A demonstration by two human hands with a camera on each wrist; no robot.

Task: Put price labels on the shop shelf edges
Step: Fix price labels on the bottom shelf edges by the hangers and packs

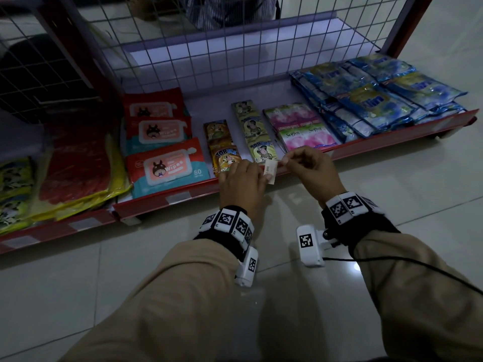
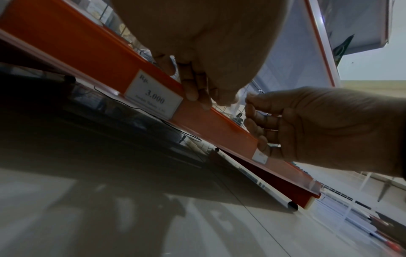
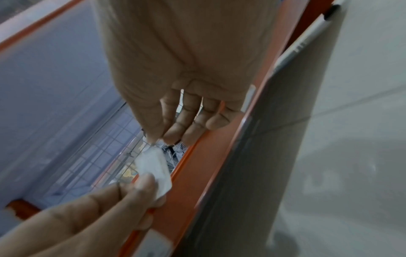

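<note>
Pale glossy floor tiles (image 1: 392, 184) surround a low red shop shelf (image 1: 162, 197) backed by a white wire grid (image 1: 235, 56). On the shelf lie 3 wet-wipe packs (image 1: 167, 167) at 9 o'clock from the hands, 2 columns of Top Ice sachets (image 1: 223, 152), pink Soffell sachets (image 1: 305, 134) at 12 o'clock, and blue detergent sachets (image 1: 379, 100) at 2 o'clock.

Left hand (image 1: 241, 185): fingers curled, thumb and fingertips pinching a small white price label (image 1: 270, 171) at its lower end; the label stands just above the red shelf edge, in front of the Top Ice sachets. In the right wrist view the label (image 3: 153, 170) is seen held between both hands, beside the orange-red edge strip (image 3: 197, 182).

Right hand (image 1: 305, 168): thumb and forefinger pinched on the label's upper corner; remaining fingers (image 3: 191, 118) loosely curled, slightly spread.

Left wrist view: another price label (image 2: 153, 97), printed "Rp. 3.000", sits in the edge strip (image 2: 87, 52) at 9 o'clock from the left fingers (image 2: 193, 88). Both wrists carry black bands with square markers (image 1: 227, 220).
</note>
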